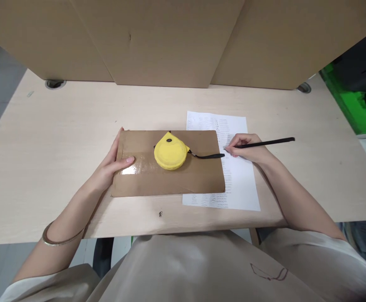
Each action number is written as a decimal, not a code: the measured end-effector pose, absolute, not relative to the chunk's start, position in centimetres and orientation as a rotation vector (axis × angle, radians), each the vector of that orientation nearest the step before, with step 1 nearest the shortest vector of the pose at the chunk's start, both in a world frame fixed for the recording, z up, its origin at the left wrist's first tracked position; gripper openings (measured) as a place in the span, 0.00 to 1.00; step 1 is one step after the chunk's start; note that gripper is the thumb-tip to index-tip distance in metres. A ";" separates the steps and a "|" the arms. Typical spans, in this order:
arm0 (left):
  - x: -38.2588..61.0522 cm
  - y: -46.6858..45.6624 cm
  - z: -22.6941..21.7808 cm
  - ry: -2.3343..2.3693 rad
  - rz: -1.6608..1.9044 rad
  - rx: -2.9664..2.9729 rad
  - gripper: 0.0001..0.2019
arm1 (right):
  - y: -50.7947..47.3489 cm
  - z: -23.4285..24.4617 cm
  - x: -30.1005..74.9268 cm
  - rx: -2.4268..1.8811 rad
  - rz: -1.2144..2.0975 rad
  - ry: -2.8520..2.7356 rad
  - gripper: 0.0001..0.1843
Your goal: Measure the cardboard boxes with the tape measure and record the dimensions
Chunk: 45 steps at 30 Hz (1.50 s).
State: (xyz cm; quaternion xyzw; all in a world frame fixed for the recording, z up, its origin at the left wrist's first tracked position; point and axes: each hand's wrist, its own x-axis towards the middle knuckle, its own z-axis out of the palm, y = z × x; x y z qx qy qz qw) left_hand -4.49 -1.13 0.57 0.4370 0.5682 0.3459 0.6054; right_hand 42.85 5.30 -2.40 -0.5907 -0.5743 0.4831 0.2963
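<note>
A brown cardboard sheet (145,180) lies on the pale wooden desk (60,138). On it sits a yellow tape measure (170,152) with a short black strap (208,156) trailing right. My left hand (113,163) rests on the cardboard's left edge, thumb pressed flat on its taped top, fingers round the edge. My right hand (247,149) is closed on a thin black pen (264,143), whose tip touches a printed white paper (239,184) just right of the cardboard.
Cardboard panels (164,42) wall off the desk's back. Two cable grommets (55,84) sit in the far corners. A green object (349,100) lies off the right side. The desk's front edge is near my lap.
</note>
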 end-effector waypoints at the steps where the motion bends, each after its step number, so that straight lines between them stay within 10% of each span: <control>1: -4.4 -1.2 0.9 1.319 0.792 0.999 0.68 | 5.3 -2.4 42.9 -1.570 1.285 -1.528 0.31; 45: -3.1 -1.7 2.4 1.317 0.818 0.952 0.70 | 5.5 -3.4 43.9 -1.549 1.260 -1.558 0.38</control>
